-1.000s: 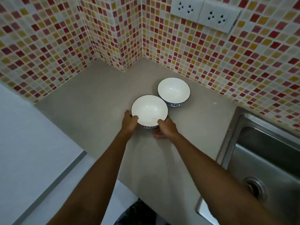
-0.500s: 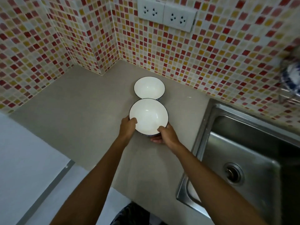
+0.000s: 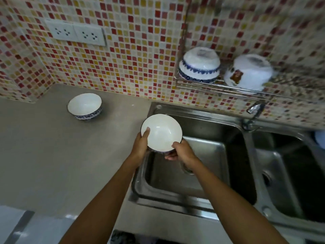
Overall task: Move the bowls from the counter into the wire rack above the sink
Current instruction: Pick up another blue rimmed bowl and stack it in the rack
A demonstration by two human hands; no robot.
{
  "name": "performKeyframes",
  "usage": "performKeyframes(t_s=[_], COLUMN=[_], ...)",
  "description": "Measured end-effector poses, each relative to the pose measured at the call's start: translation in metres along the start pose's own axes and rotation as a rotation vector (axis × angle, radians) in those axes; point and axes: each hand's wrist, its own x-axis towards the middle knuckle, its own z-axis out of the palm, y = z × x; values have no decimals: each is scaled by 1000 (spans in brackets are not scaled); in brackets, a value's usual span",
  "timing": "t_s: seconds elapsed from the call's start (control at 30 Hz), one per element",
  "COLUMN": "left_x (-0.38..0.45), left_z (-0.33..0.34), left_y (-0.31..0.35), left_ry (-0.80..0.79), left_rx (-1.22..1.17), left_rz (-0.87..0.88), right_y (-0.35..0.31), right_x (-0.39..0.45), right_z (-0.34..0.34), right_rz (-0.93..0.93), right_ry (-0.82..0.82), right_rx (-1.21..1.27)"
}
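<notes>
Lifted bowl (image 3: 161, 132) went from counter (image 3: 52, 155) to over sink (image 3: 202, 124) | both hands, left hand (image 3: 140, 147) and right hand (image 3: 181, 151), clasped its rim | second bowl (image 3: 84, 106) sat at ten o'clock | no legible writing

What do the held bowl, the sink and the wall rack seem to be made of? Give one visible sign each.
Held bowl: probably glazed ceramic, glossy white inside.
Sink: stainless steel, by its brushed grey sheen.
Wall rack: likely chromed or stainless wire, thin shiny rods.

Both bare arms reach forward, nearly straight. The left hand (image 3: 140, 147) curls upward with its thumb laid flat and pointing away. The right hand (image 3: 181, 150) is cupped, knuckles up, fingers tucked beneath. The hands sit close together, level.
</notes>
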Motion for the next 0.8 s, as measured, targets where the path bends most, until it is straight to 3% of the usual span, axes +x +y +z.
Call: performKeyframes(t_s=[0.33,0.67,0.8], left_x=[-49,-57,-60], left_z=[102,144,159], left_y=[11,79,117], left_ry=[-144,-139,-178], left_rx=[7,-84,-43], left_rz=[118,289,358], right_y=[3,-79,-109], right_x=[-56,-117,-87], right_z=[-103,-185,-218], right_rz=[-77,-789,-825], right_ry=[100,692,820], right_rx=[44,-419,-688])
